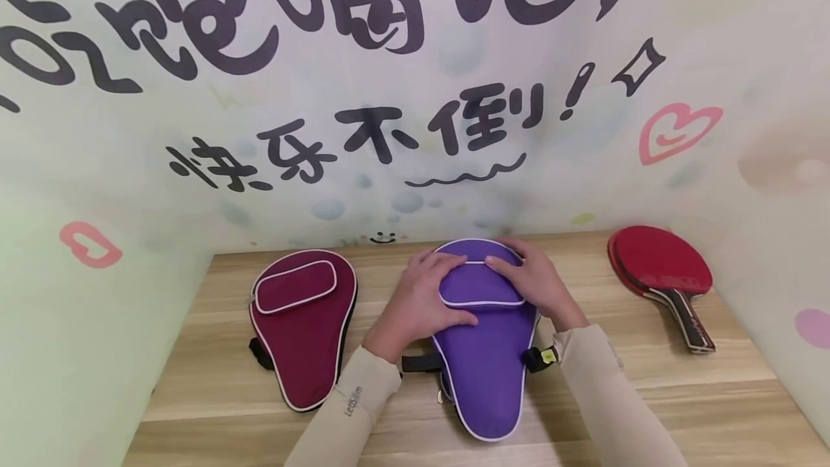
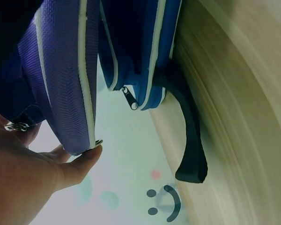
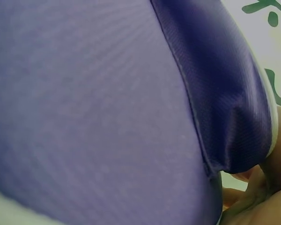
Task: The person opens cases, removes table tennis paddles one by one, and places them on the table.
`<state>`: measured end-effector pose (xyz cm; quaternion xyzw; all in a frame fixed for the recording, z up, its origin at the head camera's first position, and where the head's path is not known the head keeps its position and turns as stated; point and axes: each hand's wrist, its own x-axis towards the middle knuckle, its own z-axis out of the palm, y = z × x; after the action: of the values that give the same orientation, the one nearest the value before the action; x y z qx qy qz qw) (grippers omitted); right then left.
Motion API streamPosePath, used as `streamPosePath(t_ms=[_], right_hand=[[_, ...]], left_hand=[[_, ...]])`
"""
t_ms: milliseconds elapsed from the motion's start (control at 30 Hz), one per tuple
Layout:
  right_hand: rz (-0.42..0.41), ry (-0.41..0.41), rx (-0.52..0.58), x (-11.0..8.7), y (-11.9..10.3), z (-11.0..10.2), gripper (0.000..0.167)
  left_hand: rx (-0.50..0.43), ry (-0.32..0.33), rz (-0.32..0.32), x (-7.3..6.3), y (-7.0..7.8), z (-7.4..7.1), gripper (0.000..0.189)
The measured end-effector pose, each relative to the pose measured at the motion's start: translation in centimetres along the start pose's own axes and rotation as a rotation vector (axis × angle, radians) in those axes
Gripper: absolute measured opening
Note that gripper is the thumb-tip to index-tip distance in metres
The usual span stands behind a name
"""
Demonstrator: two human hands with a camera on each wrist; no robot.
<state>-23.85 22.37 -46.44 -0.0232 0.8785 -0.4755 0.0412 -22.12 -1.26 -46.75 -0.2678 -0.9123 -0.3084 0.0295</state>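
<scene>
A purple paddle-shaped table tennis bat case (image 1: 489, 366) with white piping lies between both hands, its narrow end toward me. My left hand (image 1: 421, 298) grips its upper left side, thumb over the front pocket's lower edge. The right hand (image 1: 541, 279) holds the upper right side, thumb on the pocket and fingers round the top edge. In the left wrist view, a blue case (image 2: 147, 51) with a zipper pull (image 2: 129, 98) and a black strap (image 2: 192, 145) lies under the purple one, against the table. The head view mostly hides this blue case.
To the left lies a dark red bat case (image 1: 308, 337) with a small front pocket. Two red table tennis bats (image 1: 668, 261) are stacked at the right, handles toward me. Behind the wooden table (image 1: 214, 395) stands a printed wall (image 1: 311, 215).
</scene>
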Motion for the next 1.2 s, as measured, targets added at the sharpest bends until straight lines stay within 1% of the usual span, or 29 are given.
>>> streamPosePath(t_ms=[100, 267, 400, 600, 700, 833, 967, 1033, 1100, 1200], right_hand=[[0.004, 0.006, 0.018, -0.2, 0.3, -0.1, 0.056], [0.039, 0.001, 0.015, -0.4, 0.8, 0.0, 0.058], [0.061, 0.001, -0.044, -0.5, 0.8, 0.0, 0.062], [0.06, 0.002, -0.151, -0.6, 0.9, 0.1, 0.067], [0.048, 0.002, -0.178, -0.6, 1.1, 0.1, 0.069], [0.034, -0.002, -0.192, -0.7, 1.3, 0.1, 0.072], [0.033, -0.01, -0.194, -0.7, 1.5, 0.1, 0.073], [0.031, -0.01, -0.194, -0.6, 1.6, 0.1, 0.073], [0.029, -0.01, -0.193, -0.6, 1.7, 0.1, 0.072], [0.014, -0.004, -0.202, -0.6, 1.7, 0.0, 0.071]], left_hand=[[0.008, 0.004, 0.011, 0.1, 0.1, 0.2, 0.094], [0.02, -0.01, -0.001, 0.2, 0.1, 0.6, 0.089], [0.012, -0.015, -0.01, 0.2, -0.1, 1.0, 0.086], [-0.056, -0.041, -0.048, 0.1, -0.5, 1.5, 0.084], [-0.074, -0.044, -0.047, 0.0, -0.6, 1.6, 0.083], [-0.065, -0.051, -0.039, -0.1, -0.4, 1.7, 0.083], [-0.016, -0.049, -0.009, -0.5, 0.1, 1.4, 0.083], [0.022, -0.039, 0.025, -0.9, 0.6, 1.2, 0.083], [0.07, -0.028, 0.074, -1.5, 1.3, 1.0, 0.083], [0.17, -0.039, 0.17, -2.6, 2.8, 1.0, 0.083]])
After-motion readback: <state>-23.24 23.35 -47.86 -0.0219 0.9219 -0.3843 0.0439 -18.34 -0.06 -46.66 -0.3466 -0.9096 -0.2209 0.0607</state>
